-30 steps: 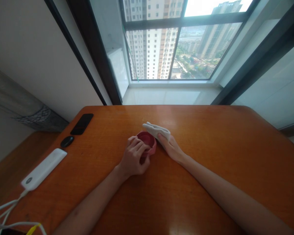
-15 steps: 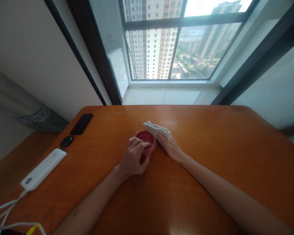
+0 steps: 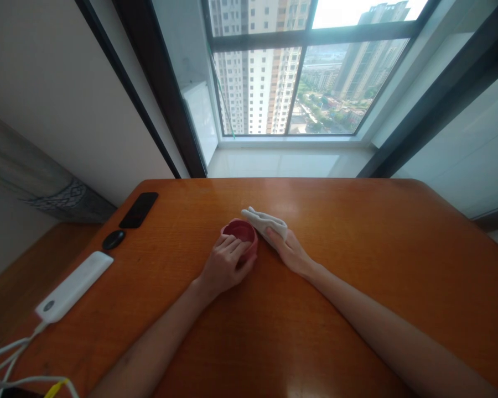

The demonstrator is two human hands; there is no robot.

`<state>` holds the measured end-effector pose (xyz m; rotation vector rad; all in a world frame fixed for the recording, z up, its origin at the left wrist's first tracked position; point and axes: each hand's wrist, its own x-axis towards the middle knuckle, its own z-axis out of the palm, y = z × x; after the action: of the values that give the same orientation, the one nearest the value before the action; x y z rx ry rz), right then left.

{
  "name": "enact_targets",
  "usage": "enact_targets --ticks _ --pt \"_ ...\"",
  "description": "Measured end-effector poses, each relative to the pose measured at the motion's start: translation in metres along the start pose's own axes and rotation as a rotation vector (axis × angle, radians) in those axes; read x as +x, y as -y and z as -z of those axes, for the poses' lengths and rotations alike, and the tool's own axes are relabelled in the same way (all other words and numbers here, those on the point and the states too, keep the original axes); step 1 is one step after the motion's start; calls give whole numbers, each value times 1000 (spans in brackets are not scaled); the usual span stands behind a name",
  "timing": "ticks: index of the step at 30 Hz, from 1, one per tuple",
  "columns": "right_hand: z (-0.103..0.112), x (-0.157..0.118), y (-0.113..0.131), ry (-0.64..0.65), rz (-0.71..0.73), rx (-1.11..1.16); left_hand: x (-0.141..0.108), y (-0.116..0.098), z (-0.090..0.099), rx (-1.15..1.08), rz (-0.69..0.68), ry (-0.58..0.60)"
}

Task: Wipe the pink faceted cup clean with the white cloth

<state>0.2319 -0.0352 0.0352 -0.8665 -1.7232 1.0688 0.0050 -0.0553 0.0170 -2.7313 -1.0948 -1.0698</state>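
Observation:
A red bowl (image 3: 251, 237) with a wavy rim is gripped by my left hand (image 3: 224, 265), fingers inside over the near rim and thumb along the outside. My right hand (image 3: 291, 251) holds a folded white cloth (image 3: 269, 222) between thumb and fingers. The cloth lies against the bowl's right side, and its far end reaches past the upper right of the rim. The fingers under the cloth are hidden.
On the left side of the wooden table (image 3: 357, 243) are a black phone (image 3: 139, 210), a black oval object (image 3: 113, 239) and a white power strip (image 3: 74, 287) with white cables (image 3: 22, 380). A window stands beyond the far edge.
My left hand and the bowl have shifted slightly left, and the bowl appears turned a little. My right hand with the cloth has barely moved.

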Motion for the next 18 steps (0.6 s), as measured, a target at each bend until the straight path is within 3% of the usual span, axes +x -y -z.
enact_targets --ticks 5,9,13,18 --pt "-1 1 2 9 20 6 -3 6 16 -65 3 40" --pt "-1 1 4 7 21 -13 -8 12 8 -58 -36 52" --pt "0 1 3 34 41 -42 -8 10 -4 -5 -20 -9" --pt "0 1 0 24 30 -14 -3 5 6 -13 51 -32"
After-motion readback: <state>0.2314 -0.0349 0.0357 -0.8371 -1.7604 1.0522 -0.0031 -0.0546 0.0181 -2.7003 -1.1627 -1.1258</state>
